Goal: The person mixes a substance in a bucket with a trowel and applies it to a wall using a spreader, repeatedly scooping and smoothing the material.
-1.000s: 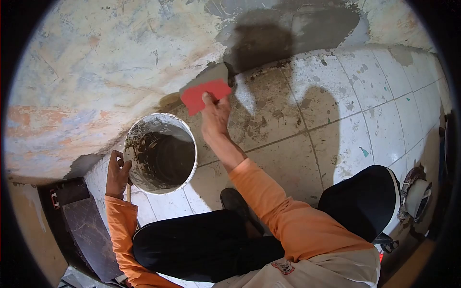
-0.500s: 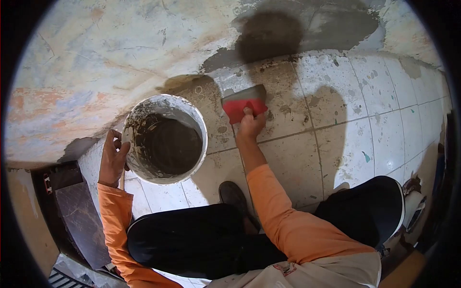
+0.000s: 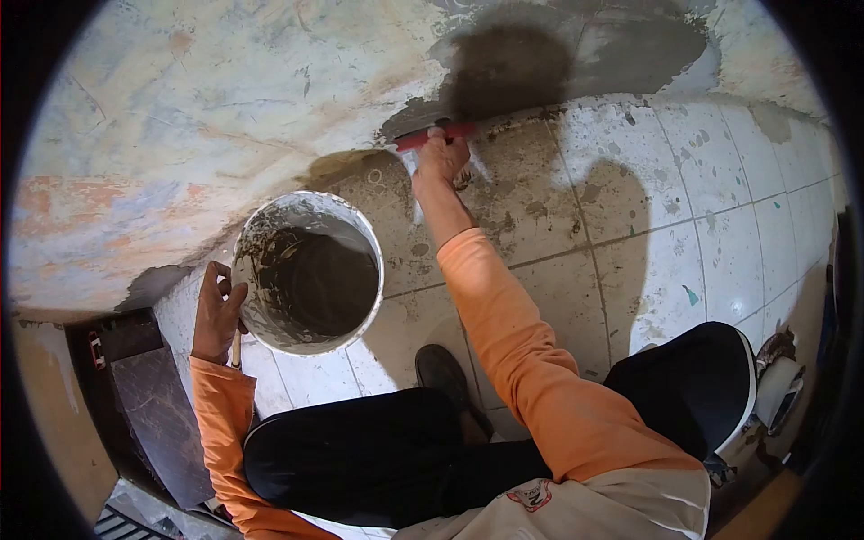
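In my right hand (image 3: 439, 164) is a wide red-backed putty knife (image 3: 460, 130), gripped by its red part. Its blade edge is turned toward the foot of the wall, at the lower left end of a wet grey plaster patch (image 3: 634, 56). The blade itself is mostly hidden. A white bucket (image 3: 367, 223), smeared inside with grey, holds dark grey plaster mix (image 3: 328, 286) and tilts toward me. My left hand (image 3: 216, 313) is closed at its left side, fingers curled at the bucket. A thin, light wooden piece shows just below that hand.
The wall (image 3: 225, 99) has flaking paint. White floor tiles (image 3: 720, 243) are spotted with grey splashes. A dark brown panel (image 3: 166, 418) lies at the left, near my left sleeve. My shoe (image 3: 441, 371) is below the bucket. My shadow falls across wall and floor.
My right hand has moved up and slightly left, carrying the putty knife from over the tiles to the wall's foot. The knife has turned nearly edge-on. My left hand stays at the bucket.
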Demonstrator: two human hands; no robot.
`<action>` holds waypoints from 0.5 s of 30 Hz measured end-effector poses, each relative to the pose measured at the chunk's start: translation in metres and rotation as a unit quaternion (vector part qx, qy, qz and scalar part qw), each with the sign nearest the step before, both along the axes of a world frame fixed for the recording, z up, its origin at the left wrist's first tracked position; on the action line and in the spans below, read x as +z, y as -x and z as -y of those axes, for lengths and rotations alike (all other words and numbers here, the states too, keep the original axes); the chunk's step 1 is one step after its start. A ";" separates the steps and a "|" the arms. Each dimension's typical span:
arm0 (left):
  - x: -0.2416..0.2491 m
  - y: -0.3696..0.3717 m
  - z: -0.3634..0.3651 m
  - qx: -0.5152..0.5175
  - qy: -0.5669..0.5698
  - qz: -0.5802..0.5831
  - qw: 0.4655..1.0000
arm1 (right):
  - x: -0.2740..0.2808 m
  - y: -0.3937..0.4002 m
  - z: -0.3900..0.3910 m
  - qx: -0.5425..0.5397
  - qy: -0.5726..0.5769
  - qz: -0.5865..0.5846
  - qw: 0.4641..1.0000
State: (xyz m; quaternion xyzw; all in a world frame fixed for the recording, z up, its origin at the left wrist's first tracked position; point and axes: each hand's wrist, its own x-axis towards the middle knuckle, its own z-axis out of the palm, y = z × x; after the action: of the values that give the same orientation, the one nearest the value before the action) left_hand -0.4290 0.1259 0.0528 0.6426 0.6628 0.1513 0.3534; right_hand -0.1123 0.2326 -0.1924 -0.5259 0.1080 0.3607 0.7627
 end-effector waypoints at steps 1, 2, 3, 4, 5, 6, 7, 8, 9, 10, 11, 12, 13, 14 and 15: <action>0.001 0.000 0.000 -0.001 0.000 0.000 1.000 | 0.022 -0.001 0.006 -0.001 0.000 0.000 1.000; 0.001 0.001 -0.001 0.000 0.004 0.006 1.000 | 0.044 -0.004 0.011 0.005 -0.041 -0.010 0.999; 0.000 0.000 0.000 0.002 0.009 0.012 1.000 | 0.056 -0.005 0.015 0.012 -0.081 -0.020 0.996; 0.000 0.000 -0.001 0.001 0.009 0.014 1.000 | 0.054 -0.002 0.012 0.007 -0.138 -0.027 0.990; 0.001 -0.001 -0.002 -0.002 0.012 0.017 1.000 | 0.058 0.000 0.015 0.006 -0.138 -0.026 0.990; 0.001 -0.002 -0.002 -0.005 0.017 0.020 1.000 | 0.065 0.004 0.024 0.003 -0.162 -0.001 0.987; 0.001 -0.002 -0.002 -0.007 0.017 0.021 1.000 | 0.069 0.008 0.034 0.001 -0.187 0.026 0.982; 0.001 -0.003 -0.002 -0.011 0.011 0.021 1.000 | 0.072 0.009 0.048 0.018 -0.163 0.026 0.986; 0.001 -0.005 -0.003 -0.016 0.002 0.022 1.000 | 0.071 0.010 0.063 0.016 -0.165 0.028 0.986; 0.001 -0.005 -0.004 -0.019 0.000 0.023 1.000 | 0.064 0.012 0.079 0.029 -0.152 0.058 0.986; 0.001 -0.005 -0.006 -0.024 -0.002 0.015 1.000 | 0.057 0.010 0.087 0.041 -0.138 0.088 0.986; 0.000 -0.005 -0.007 -0.028 -0.005 0.006 1.000 | 0.043 0.004 0.089 0.040 -0.139 0.090 0.985; 0.000 -0.007 -0.006 -0.027 -0.003 0.007 1.000 | 0.022 -0.001 0.091 0.035 -0.124 0.048 0.990; 0.002 -0.009 -0.006 -0.031 -0.003 0.006 0.999 | 0.005 -0.007 0.092 0.030 -0.109 0.007 0.994; 0.003 -0.011 -0.006 -0.035 -0.003 0.004 0.999 | -0.008 -0.015 0.090 0.030 -0.109 0.007 0.994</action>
State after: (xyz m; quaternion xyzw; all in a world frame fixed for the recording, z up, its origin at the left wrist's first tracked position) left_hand -0.4177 0.1316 0.0556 0.6660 0.6379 0.1428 0.3594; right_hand -0.0976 0.1430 -0.2004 -0.4451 0.0468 0.3891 0.8052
